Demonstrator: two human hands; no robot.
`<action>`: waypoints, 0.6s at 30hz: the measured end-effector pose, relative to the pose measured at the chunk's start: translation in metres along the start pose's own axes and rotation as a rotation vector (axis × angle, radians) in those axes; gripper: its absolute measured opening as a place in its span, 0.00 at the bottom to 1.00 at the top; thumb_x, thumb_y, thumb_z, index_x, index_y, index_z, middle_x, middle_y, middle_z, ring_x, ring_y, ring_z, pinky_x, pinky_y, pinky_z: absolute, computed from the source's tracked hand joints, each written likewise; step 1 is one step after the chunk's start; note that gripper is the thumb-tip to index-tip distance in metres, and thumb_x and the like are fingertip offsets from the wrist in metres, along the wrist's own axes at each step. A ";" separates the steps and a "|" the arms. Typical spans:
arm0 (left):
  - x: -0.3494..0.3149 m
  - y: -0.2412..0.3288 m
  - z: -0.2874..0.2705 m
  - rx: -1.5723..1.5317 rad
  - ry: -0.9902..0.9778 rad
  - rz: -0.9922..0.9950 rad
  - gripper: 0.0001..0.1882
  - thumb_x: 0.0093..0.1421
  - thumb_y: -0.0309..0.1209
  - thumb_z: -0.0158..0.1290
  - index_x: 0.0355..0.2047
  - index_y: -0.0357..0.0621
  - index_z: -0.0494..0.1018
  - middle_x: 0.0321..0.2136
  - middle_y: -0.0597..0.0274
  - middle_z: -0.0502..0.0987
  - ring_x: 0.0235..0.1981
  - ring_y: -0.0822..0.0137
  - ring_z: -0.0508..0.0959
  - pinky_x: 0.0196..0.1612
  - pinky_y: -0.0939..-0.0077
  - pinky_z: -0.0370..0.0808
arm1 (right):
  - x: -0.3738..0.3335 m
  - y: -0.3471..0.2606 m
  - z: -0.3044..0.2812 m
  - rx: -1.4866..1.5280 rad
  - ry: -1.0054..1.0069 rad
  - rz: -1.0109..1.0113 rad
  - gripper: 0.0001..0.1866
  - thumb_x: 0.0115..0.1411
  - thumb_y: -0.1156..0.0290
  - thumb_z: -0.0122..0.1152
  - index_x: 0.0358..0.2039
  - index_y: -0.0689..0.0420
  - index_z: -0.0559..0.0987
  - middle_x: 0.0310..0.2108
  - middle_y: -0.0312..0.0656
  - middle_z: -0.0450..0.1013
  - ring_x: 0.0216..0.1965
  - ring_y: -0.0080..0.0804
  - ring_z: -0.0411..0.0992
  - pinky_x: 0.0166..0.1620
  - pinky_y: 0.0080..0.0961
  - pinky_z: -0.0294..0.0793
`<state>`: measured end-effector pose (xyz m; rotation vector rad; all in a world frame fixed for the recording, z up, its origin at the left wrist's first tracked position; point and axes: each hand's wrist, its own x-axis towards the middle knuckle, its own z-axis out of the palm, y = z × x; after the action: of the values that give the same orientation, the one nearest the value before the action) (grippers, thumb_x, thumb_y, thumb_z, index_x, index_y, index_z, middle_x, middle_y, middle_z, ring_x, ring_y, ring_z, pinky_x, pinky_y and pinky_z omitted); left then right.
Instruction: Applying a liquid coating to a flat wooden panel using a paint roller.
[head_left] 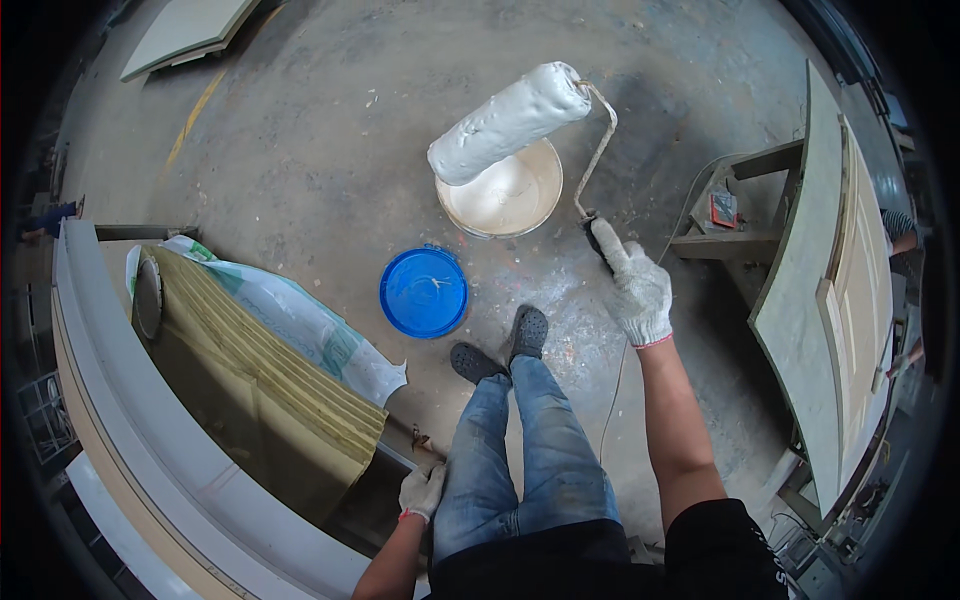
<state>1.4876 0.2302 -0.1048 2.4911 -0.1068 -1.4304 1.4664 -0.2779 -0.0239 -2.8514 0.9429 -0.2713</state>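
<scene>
Gripping the slim black handle (598,243) of a long cylindrical paint roller (508,122) thickly coated in wet-looking white, the right hand (637,292) wears a white knit glove with a red-edged cuff; its fingers are wrapped around the handle, the index finger lying along it. A bent, paint-crusted metal rod (601,150) runs from the handle to the upper right end of the roller. The roller slants across the view above a round off-white bucket (553,200) with white paint (497,190) inside, hiding part of its rim; whether the two touch cannot be told. Just beside the bucket, a round bright-blue plastic lid (423,293) lies on the stained grey concrete floor (330,180).

The left hand (423,488), in a matching glove, is low beside the left thigh of the faded blue jeans (545,420), fingers curled; a small brown object (423,441) shows just past it, but I cannot tell whether it is held. Near that hand lies a ridged yellow-brown stack of sheets (270,360), with a white-and-green plastic wrapper (310,320) along its edge. Pale flat panels (800,310) stand on the right.
</scene>
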 end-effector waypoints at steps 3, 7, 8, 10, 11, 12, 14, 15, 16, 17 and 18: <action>-0.001 -0.001 -0.002 -0.013 -0.010 -0.018 0.23 0.64 0.52 0.51 0.47 0.52 0.83 0.41 0.44 0.83 0.47 0.45 0.81 0.51 0.56 0.77 | 0.006 0.000 -0.010 -0.095 -0.005 0.025 0.35 0.57 0.70 0.62 0.66 0.30 0.70 0.32 0.43 0.75 0.27 0.45 0.78 0.29 0.44 0.77; -0.008 -0.001 -0.011 -0.073 -0.018 -0.069 0.22 0.64 0.51 0.52 0.48 0.52 0.83 0.40 0.46 0.84 0.45 0.49 0.83 0.50 0.60 0.77 | 0.019 0.000 -0.028 -0.179 0.035 0.038 0.36 0.57 0.70 0.61 0.67 0.31 0.69 0.32 0.41 0.75 0.28 0.44 0.78 0.29 0.43 0.78; -0.009 -0.002 -0.015 -0.071 -0.014 -0.062 0.22 0.64 0.51 0.52 0.48 0.52 0.83 0.40 0.46 0.84 0.45 0.49 0.83 0.50 0.60 0.77 | 0.021 0.000 -0.032 -0.181 0.042 0.041 0.36 0.57 0.70 0.61 0.67 0.31 0.69 0.32 0.41 0.75 0.28 0.44 0.78 0.29 0.43 0.78; -0.011 -0.002 -0.021 -0.113 0.006 -0.132 0.22 0.65 0.50 0.52 0.49 0.49 0.83 0.40 0.47 0.84 0.45 0.52 0.84 0.50 0.63 0.77 | 0.025 0.001 -0.038 -0.199 0.066 0.053 0.35 0.58 0.70 0.61 0.67 0.32 0.70 0.32 0.41 0.75 0.29 0.44 0.78 0.30 0.43 0.78; -0.012 -0.003 -0.024 -0.113 0.009 -0.127 0.22 0.65 0.50 0.52 0.49 0.49 0.83 0.40 0.47 0.84 0.45 0.52 0.84 0.50 0.63 0.77 | 0.026 0.001 -0.040 -0.200 0.073 0.055 0.35 0.58 0.70 0.61 0.67 0.32 0.70 0.32 0.41 0.75 0.29 0.44 0.78 0.30 0.43 0.78; -0.012 -0.005 -0.028 -0.142 0.020 -0.116 0.23 0.65 0.49 0.53 0.49 0.45 0.82 0.42 0.48 0.84 0.47 0.54 0.83 0.52 0.65 0.76 | 0.026 0.000 -0.041 -0.191 0.074 0.064 0.34 0.58 0.69 0.61 0.67 0.33 0.70 0.32 0.41 0.75 0.29 0.43 0.79 0.30 0.43 0.78; -0.011 -0.003 -0.033 -0.170 0.030 -0.104 0.25 0.65 0.48 0.54 0.49 0.40 0.82 0.44 0.48 0.84 0.49 0.56 0.83 0.54 0.66 0.76 | 0.026 -0.003 -0.042 -0.184 0.077 0.074 0.34 0.59 0.68 0.62 0.66 0.34 0.70 0.32 0.41 0.75 0.30 0.43 0.79 0.30 0.43 0.78; -0.012 -0.002 -0.036 -0.173 0.030 -0.119 0.24 0.65 0.48 0.54 0.49 0.40 0.82 0.44 0.48 0.84 0.50 0.56 0.83 0.54 0.67 0.75 | 0.024 -0.009 -0.040 -0.114 0.059 0.123 0.34 0.59 0.67 0.62 0.67 0.34 0.70 0.34 0.42 0.76 0.31 0.45 0.79 0.33 0.44 0.79; -0.012 0.000 -0.037 -0.176 0.029 -0.136 0.24 0.66 0.47 0.54 0.49 0.40 0.82 0.45 0.48 0.84 0.50 0.56 0.83 0.55 0.67 0.75 | 0.023 -0.014 -0.038 -0.044 0.040 0.172 0.33 0.60 0.67 0.62 0.67 0.34 0.70 0.35 0.43 0.77 0.33 0.47 0.79 0.36 0.45 0.80; -0.010 -0.004 -0.038 -0.176 0.035 -0.138 0.24 0.66 0.47 0.54 0.49 0.40 0.82 0.45 0.48 0.84 0.50 0.56 0.83 0.55 0.67 0.75 | 0.022 -0.018 -0.032 -0.038 0.042 0.171 0.33 0.60 0.67 0.62 0.67 0.34 0.70 0.35 0.43 0.77 0.33 0.47 0.79 0.36 0.45 0.80; -0.009 -0.011 -0.035 -0.203 0.066 -0.091 0.24 0.66 0.47 0.55 0.49 0.40 0.82 0.41 0.51 0.85 0.44 0.60 0.83 0.49 0.68 0.76 | 0.019 -0.021 -0.021 0.082 0.059 0.195 0.36 0.57 0.69 0.65 0.68 0.37 0.70 0.38 0.46 0.78 0.33 0.43 0.80 0.36 0.39 0.79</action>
<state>1.5124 0.2493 -0.0837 2.4000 0.1591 -1.3194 1.4895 -0.2740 0.0029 -2.6667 1.1819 -0.3658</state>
